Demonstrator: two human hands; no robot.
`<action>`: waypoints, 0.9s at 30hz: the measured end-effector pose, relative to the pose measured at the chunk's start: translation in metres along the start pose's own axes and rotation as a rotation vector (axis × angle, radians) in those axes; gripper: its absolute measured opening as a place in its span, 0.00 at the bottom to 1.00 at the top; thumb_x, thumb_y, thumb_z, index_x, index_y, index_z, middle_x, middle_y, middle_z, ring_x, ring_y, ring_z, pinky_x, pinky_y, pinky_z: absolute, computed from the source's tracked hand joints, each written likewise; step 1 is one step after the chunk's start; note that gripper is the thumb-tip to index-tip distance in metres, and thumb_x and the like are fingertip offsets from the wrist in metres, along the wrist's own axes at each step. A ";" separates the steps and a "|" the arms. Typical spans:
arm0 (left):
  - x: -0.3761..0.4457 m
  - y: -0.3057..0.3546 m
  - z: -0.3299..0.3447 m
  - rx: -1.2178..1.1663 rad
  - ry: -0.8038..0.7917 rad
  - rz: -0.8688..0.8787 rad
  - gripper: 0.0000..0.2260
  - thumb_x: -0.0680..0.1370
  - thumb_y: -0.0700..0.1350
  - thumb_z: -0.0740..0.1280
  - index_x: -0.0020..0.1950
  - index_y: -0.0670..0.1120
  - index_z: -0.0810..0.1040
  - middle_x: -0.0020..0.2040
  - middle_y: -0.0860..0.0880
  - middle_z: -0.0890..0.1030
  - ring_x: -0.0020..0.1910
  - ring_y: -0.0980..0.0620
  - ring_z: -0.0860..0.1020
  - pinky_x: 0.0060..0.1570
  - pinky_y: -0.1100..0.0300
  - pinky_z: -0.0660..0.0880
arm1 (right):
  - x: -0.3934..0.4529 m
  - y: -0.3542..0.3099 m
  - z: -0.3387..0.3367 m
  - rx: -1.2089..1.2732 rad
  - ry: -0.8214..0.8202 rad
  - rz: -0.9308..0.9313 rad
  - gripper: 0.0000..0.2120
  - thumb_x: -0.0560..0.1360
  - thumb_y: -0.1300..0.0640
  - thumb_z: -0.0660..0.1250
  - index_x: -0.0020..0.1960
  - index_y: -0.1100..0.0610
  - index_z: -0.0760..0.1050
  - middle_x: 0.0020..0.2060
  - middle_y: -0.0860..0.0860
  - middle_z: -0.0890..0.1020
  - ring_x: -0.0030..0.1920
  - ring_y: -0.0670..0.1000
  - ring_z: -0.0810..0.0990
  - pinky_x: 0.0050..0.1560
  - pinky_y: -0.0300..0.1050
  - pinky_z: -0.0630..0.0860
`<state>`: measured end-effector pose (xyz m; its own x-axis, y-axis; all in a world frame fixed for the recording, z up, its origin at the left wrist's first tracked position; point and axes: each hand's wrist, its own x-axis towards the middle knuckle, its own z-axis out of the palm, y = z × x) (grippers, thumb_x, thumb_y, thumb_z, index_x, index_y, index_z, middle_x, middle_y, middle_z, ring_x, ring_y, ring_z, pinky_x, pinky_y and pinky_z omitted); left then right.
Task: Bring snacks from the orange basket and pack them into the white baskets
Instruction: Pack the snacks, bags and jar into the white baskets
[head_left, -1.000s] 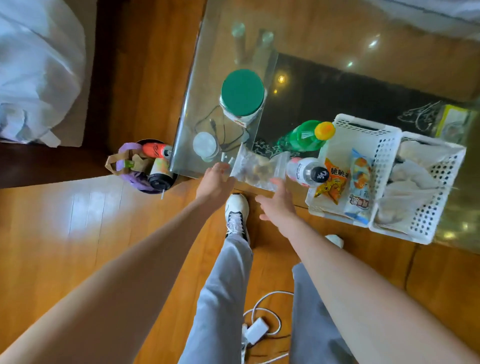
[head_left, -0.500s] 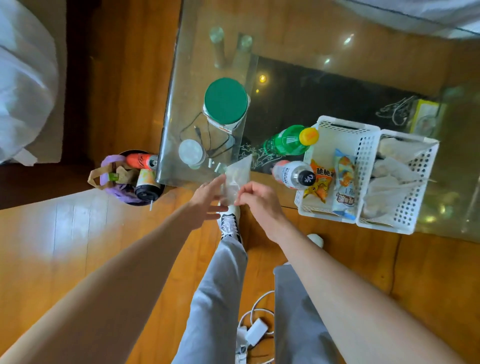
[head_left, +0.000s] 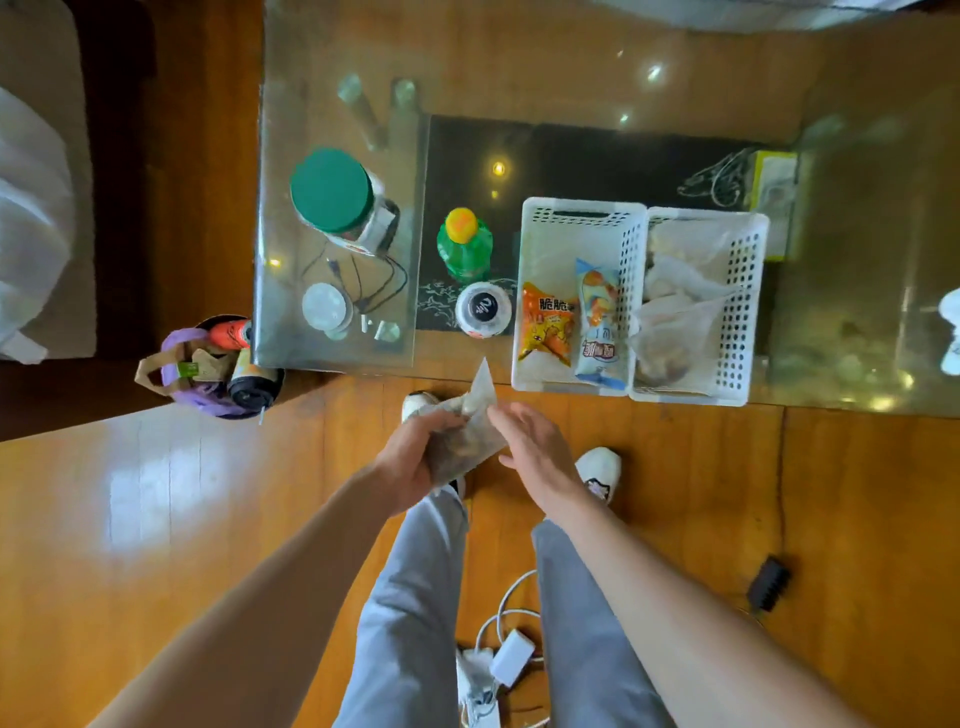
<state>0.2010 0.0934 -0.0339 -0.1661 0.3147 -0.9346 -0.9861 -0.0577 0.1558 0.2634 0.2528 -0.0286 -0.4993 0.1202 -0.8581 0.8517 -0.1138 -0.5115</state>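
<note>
A clear plastic bag of brown snacks (head_left: 467, 436) hangs above the wooden floor, just in front of the glass table's near edge. My left hand (head_left: 410, 460) grips it from the left and underneath. My right hand (head_left: 530, 449) lies against the bag's right edge with its fingers fairly straight. Two white baskets stand side by side on the table. The left basket (head_left: 571, 221) holds an orange snack packet (head_left: 548, 327) and a blue-white packet (head_left: 597, 312). The right basket (head_left: 756, 270) holds clear bags (head_left: 685, 317). No orange basket is in view.
On the glass table (head_left: 623, 62) stand a green-lidded jar (head_left: 332, 189), a green bottle (head_left: 462, 244), a black-capped white bottle (head_left: 483, 309) and a cable. A bin with a purple bag (head_left: 218, 364) sits left of the table. Chargers and cords (head_left: 509, 652) lie by my feet.
The bag has come off the table edge and down toward me, and now stands more upright. My left hand has closed round it. My right hand has loosened to its right edge.
</note>
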 end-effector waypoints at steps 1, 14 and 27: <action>-0.001 -0.006 0.018 -0.040 -0.015 -0.004 0.12 0.77 0.40 0.64 0.56 0.40 0.82 0.51 0.39 0.84 0.48 0.45 0.83 0.50 0.54 0.81 | -0.006 0.007 -0.014 -0.037 -0.019 -0.011 0.16 0.68 0.28 0.69 0.52 0.31 0.77 0.46 0.31 0.80 0.56 0.46 0.81 0.58 0.53 0.81; 0.047 -0.027 0.223 1.019 0.407 0.490 0.21 0.78 0.41 0.65 0.71 0.50 0.73 0.61 0.49 0.79 0.45 0.53 0.79 0.35 0.61 0.73 | -0.028 -0.012 -0.256 -0.267 0.675 -0.263 0.24 0.73 0.48 0.74 0.65 0.45 0.68 0.51 0.43 0.80 0.44 0.47 0.80 0.35 0.38 0.72; 0.105 -0.008 0.241 1.214 0.478 0.500 0.25 0.75 0.45 0.68 0.72 0.52 0.68 0.64 0.46 0.73 0.54 0.49 0.75 0.47 0.52 0.78 | 0.039 -0.056 -0.269 -0.548 0.864 -0.474 0.08 0.77 0.62 0.69 0.52 0.55 0.72 0.49 0.50 0.78 0.44 0.50 0.79 0.35 0.34 0.68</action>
<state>0.1907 0.3558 -0.0564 -0.7221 0.1408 -0.6773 -0.2526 0.8578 0.4477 0.2391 0.5294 -0.0210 -0.6945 0.7027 -0.1546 0.6666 0.5477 -0.5056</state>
